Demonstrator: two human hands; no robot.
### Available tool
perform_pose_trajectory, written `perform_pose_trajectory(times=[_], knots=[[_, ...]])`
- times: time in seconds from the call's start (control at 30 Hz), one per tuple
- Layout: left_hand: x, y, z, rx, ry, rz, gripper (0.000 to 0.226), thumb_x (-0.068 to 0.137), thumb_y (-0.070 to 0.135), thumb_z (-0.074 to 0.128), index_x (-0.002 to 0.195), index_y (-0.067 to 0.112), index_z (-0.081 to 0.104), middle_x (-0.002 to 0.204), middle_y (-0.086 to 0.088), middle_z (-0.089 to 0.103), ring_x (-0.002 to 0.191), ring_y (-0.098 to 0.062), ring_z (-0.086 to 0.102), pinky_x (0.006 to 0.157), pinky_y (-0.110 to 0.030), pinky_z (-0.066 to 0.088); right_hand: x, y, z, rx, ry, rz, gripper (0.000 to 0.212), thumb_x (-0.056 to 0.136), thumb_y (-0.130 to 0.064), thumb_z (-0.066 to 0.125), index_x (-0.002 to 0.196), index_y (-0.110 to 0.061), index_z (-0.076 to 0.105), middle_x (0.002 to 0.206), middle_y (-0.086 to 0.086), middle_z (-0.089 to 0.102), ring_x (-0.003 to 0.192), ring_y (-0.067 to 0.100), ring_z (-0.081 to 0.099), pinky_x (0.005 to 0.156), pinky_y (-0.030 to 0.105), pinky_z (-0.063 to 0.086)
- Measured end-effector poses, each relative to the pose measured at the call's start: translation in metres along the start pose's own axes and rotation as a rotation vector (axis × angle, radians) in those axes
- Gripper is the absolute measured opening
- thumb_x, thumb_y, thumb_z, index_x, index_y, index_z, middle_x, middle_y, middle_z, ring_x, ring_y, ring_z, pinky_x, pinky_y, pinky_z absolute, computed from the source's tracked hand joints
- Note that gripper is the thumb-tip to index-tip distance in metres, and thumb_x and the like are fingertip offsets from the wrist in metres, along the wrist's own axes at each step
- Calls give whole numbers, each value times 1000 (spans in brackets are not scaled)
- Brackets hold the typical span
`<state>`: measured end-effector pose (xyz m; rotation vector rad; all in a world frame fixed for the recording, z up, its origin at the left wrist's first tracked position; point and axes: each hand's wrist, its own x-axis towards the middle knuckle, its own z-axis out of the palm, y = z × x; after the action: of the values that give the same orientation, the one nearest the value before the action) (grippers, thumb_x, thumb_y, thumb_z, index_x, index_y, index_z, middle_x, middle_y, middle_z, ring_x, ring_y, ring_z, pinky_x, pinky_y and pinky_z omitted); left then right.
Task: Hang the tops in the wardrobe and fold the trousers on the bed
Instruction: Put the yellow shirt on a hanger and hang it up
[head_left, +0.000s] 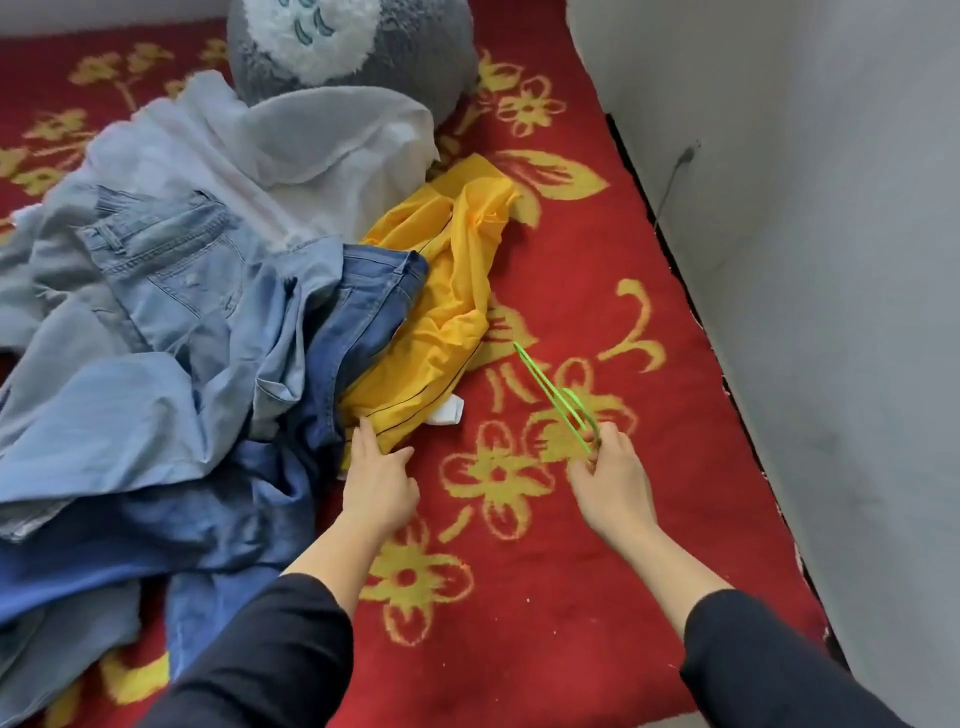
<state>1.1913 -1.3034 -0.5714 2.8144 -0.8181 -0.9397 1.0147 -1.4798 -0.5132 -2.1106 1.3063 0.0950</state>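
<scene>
Yellow, shiny cloth at the right edge of the heap: one yellow top (447, 291), crumpled on the bed (597, 571), partly tucked under the dark jeans (363, 306). In the head view, left hand (382, 483) at its near hem, forefinger and thumb stretched out and touching the fabric, nothing gripped yet; likely feeling for a hold to draw it free of the pile. Right hand (615, 483) pinching the green hanger (556, 400) by one end, apparently raised off the blanket and angled toward the top, probably kept ready to slip in once the garment is loose. Hanging step seemingly only starting; no wardrobe in view. Counted: one hanger, one yellow top, one white top (322, 140) further back, just in front of the grey plush toy (405, 47), and two pairs of jeans, the dark pair and the light jeans (171, 249) to its left. More pale-blue and blue cloth at the lower left, kind impossible to tell. None of the trousers folded so far. Bare wall (831, 208) along the bed's right side.
</scene>
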Motion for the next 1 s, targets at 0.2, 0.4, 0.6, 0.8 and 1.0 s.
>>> perform_pose_trajectory(times=[0.2,0.4,0.6,0.8,1.0], knots=[[45,-13,8,-62,36,49,39,90,19,49,128,9,52,139,-11,44,125,-27,44,99,-37,40,11,31,25,104,-38,60,9,89,-12,53,95,-18,49,85,-3,48,76,20,51,66,34,38],[24,15,-73,-1029,-107,-94,25,92,5,49,77,10,69,70,2,64,67,-12,59,62,-22,43,9,1,17,179,-95,77,9,86,-12,53,91,-20,53,79,-3,49,74,20,50,61,31,36],[-21,25,-168,-1220,-471,75,19,87,10,52,71,12,62,69,0,64,67,-16,60,59,-26,46,-1,-80,-19,481,-224,-78,77,76,-10,74,130,-47,32,94,-24,53,76,-3,55,63,9,42],[-71,46,-233,-1247,-702,241,25,78,21,66,96,4,60,97,-16,53,90,-30,56,73,-31,44,-15,-146,-47,531,-354,-286,67,77,-24,74,134,-45,47,114,-14,66,101,3,62,80,22,51],[-116,25,-281,-1179,-279,345,47,63,7,73,107,18,61,93,-8,66,79,-17,65,59,-24,52,-27,-178,-99,439,-272,-357,8,81,-10,60,80,-11,67,76,-4,65,72,12,56,72,43,51]])
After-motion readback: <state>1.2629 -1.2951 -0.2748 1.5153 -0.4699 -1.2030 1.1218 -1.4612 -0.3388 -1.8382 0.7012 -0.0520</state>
